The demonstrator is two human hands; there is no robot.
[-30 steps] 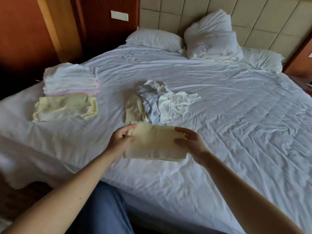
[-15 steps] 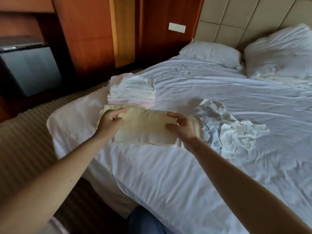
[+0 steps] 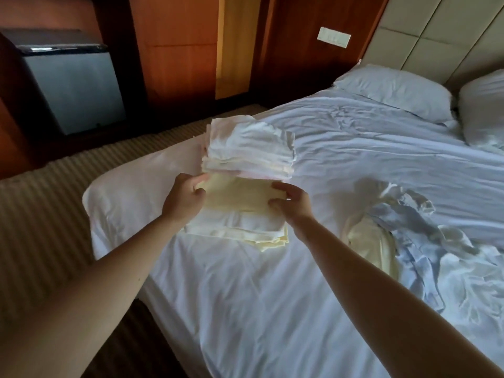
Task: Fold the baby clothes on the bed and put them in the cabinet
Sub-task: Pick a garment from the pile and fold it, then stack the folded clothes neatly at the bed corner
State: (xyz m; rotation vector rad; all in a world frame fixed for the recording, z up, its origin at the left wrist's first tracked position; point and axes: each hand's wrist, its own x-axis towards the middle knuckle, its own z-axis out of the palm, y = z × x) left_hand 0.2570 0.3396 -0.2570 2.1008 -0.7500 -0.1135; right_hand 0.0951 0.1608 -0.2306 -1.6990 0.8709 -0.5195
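Note:
A folded pale yellow garment (image 3: 237,196) lies on top of the near stack of folded yellow and white clothes (image 3: 245,233) at the bed's left edge. My left hand (image 3: 185,200) grips its left end with the thumb on top. My right hand (image 3: 291,199) pinches its right end. Just behind stands a taller stack of folded white and pink clothes (image 3: 251,148). To the right, a loose heap of unfolded clothes (image 3: 409,241) in white, light blue and yellow lies on the sheet.
The bed (image 3: 272,309) has a rumpled white sheet and pillows (image 3: 392,91) at the headboard. A striped carpet strip (image 3: 41,214) runs along its left side. Beyond it stand wooden panels (image 3: 177,50) and a small grey fridge-like cabinet (image 3: 73,85).
Both hands carried the folded yellow garment left from the bed's middle and set it on the near yellow stack. My view swung left with them.

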